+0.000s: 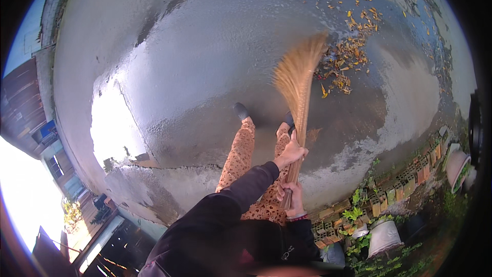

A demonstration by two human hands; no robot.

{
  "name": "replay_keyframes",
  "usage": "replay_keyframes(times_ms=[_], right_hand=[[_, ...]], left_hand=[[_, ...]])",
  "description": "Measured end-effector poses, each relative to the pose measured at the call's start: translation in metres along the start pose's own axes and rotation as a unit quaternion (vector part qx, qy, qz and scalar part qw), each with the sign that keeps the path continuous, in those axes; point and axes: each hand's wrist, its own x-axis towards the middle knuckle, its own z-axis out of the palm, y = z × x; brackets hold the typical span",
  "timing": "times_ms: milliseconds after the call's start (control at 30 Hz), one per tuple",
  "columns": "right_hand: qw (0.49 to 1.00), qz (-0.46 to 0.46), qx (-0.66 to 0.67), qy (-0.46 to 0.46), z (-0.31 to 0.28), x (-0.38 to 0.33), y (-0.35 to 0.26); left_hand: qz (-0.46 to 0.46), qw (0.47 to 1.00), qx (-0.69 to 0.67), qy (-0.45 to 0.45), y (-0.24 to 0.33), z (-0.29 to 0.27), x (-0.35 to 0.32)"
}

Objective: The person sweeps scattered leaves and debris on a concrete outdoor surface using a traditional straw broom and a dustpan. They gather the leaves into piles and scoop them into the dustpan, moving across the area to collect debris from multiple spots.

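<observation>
1. Ground [215, 66] — one broad grey expanse, concrete-like, wet and glossy across the middle, with paler, drier-looking stretches toward the right and the lower edge.
2. Patch of glare [115, 123], white, lay on the ground at the left.
3. Leaves [351, 56], yellow and brown, were heaped loosely on dark wet ground at the upper right, with stray pieces scattered beyond.
4. Broom [302, 79], one, straw-coloured, slanted up and away from the person; its fanned, slightly blurred head stood at the near left side of the leaves. Contact with them could not be told.
5. Left hand [293, 152], upper on the handle, had its fingers wrapped around the broom.
6. Right hand [294, 199], lower, had its fingers closed round the handle near its end; a bracelet [297, 217] circled the wrist.
7. Patterned trousers [238, 149] and dark shoes [241, 111], the feet set apart on the ground behind the broom head.
8. Row of hollow bricks [405, 187], edging a planted strip at the lower right.
9. Pale pot [384, 238], green plants [353, 214] and a tilted planter [457, 168], beyond the bricks.
10. Brown panelled structure [23, 92] — at the far left, beside the ground.
</observation>
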Motion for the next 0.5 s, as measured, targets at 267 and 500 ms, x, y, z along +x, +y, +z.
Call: replay_keyframes(times_ms=[267, 500], right_hand=[[0.964, 0.111, -0.182, -0.159, 0.109, 0.014, 0.051], [0.676, -0.315, -0.665, -0.052, 0.166, 0.158, -0.09]], left_hand=[[0.011, 0.992, -0.083, 0.095, 0.056, -0.143, -0.089], [0.047, 0.916, -0.266, 0.297, 0.06, -0.365, -0.119]])
